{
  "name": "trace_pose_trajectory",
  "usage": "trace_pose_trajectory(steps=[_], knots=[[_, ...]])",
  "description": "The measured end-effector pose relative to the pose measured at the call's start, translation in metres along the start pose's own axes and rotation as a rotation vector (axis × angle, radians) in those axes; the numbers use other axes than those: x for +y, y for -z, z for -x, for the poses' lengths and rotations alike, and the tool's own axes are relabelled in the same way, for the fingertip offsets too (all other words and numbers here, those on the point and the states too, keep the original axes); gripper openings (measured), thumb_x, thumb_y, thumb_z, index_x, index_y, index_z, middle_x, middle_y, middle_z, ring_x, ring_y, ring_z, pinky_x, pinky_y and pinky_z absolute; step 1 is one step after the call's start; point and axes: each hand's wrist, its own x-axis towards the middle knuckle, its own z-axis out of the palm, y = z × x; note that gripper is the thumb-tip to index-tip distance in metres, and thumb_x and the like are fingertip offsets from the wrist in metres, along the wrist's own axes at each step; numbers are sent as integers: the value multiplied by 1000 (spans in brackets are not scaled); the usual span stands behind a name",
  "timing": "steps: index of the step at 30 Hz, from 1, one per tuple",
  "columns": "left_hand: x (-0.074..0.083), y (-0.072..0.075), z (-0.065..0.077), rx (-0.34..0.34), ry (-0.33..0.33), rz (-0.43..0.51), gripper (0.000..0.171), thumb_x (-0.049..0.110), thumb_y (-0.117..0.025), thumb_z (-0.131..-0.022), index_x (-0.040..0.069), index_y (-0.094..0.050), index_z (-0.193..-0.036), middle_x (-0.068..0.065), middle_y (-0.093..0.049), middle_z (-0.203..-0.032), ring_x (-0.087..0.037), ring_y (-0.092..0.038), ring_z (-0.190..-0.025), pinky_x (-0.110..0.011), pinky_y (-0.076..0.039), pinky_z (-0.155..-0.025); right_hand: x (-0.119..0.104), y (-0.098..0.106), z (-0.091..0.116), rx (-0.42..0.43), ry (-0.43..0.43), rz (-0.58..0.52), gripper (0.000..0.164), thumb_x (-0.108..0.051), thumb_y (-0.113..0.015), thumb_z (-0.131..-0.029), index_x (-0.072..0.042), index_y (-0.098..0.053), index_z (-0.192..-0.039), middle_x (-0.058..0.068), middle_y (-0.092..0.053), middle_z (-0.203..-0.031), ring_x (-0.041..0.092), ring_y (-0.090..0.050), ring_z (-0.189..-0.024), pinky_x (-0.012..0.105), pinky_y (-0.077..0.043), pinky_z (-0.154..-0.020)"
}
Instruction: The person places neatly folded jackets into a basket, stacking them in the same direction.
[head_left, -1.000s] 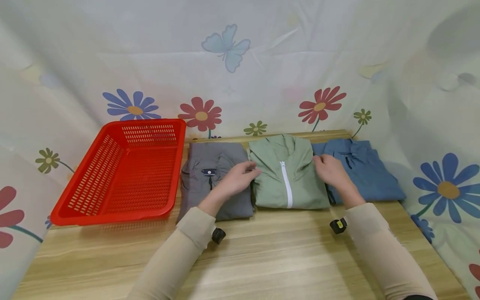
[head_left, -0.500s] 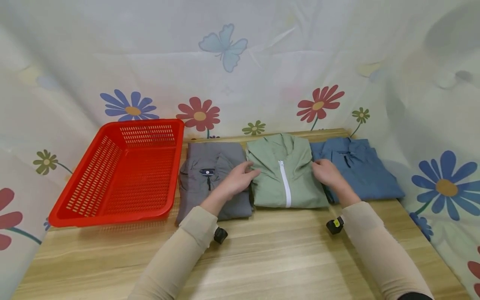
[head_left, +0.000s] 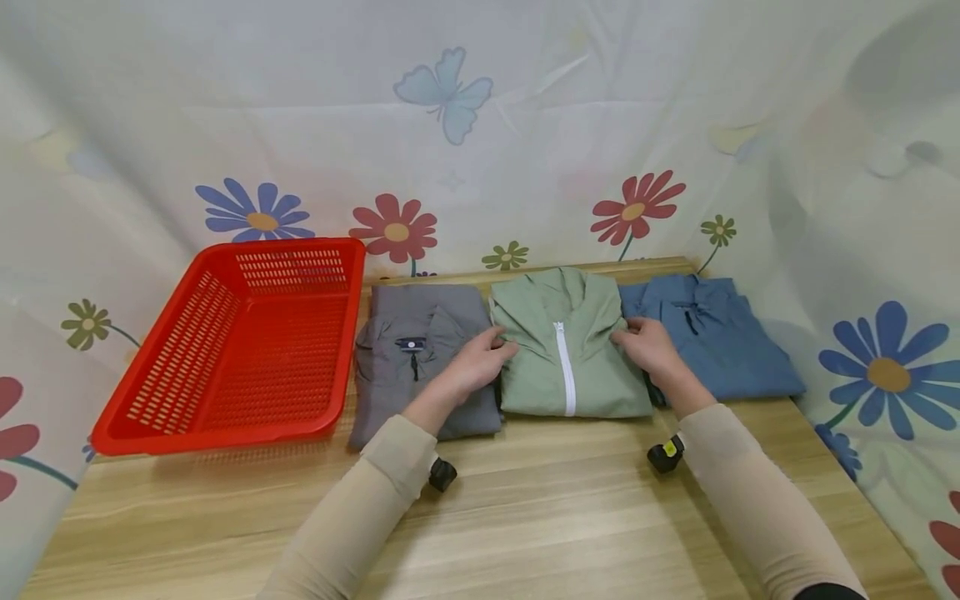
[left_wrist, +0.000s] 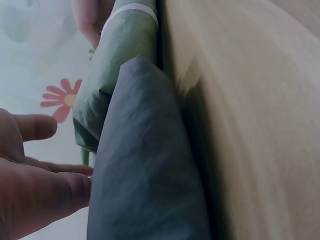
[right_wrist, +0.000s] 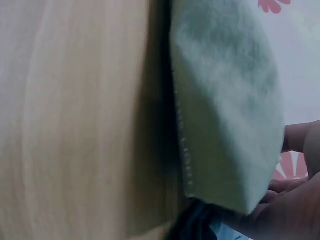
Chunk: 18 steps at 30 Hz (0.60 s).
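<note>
A folded green jacket [head_left: 536, 367] with a white zip lies on the wooden table, between a folded grey garment [head_left: 390, 408] and a folded blue one [head_left: 742, 358]. At the green jacket's left edge is my left hand [head_left: 476, 362], fingers loosely spread over the grey garment. In the left wrist view its thumb and a finger stand apart, and the other fingertips are partly hidden behind the grey cloth. My right hand [head_left: 651, 346] pinches the green jacket's right edge. In the right wrist view the green fold [right_wrist: 230, 110] covers part of that hand [right_wrist: 292, 200].
A red plastic basket [head_left: 352, 333] with slotted walls stands left of the grey garment. Behind the table [head_left: 540, 508] hangs a flower-print curtain [head_left: 450, 208], which also borders both sides. Small black devices are strapped to both wrists.
My right hand has moved slightly left, its fingertips now over the green jacket's right edge. The left hand has hardly moved. All three garments lie as before while the head view drifts a little.
</note>
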Motion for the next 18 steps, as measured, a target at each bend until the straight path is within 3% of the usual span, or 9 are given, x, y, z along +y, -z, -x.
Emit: trace_pose_trajectory(steps=[2,7,12,18], knots=[[-1,-1,-1,26,4,36,60,30,-49,-110,6,-30,-161,-22,-38,-158,-36,-41,-142,-51,-40,-111,0,1,-1,4,7,-24,66,-15,-50,-103,15,-24,-155,34,-36,-154,45,-43,-136,53,-41,-110],[-3,-4,-5,88,14,249,59,23,-47,-110,2,-27,-161,-23,-35,-159,-36,-41,-142,-49,-46,-106,-1,3,-3,46,17,-79,64,-10,-55,-100,12,-30,-155,32,-41,-151,44,-46,-132,52,-43,-108],[-4,-6,-9,130,31,403,57,14,-44,-108,-1,-27,-160,-23,-40,-155,-36,-50,-134,-49,-47,-104,-1,5,-4,66,-1,-119,66,-11,-60,-99,11,-32,-154,31,-41,-152,42,-45,-134,51,-41,-110],[-4,-8,-12,87,73,530,59,11,-41,-109,-4,-19,-161,-25,-40,-152,-36,-52,-131,-45,-48,-104,1,11,-3,20,-28,-65,67,-13,-60,-100,14,-30,-153,34,-37,-153,46,-42,-136,54,-39,-111]])
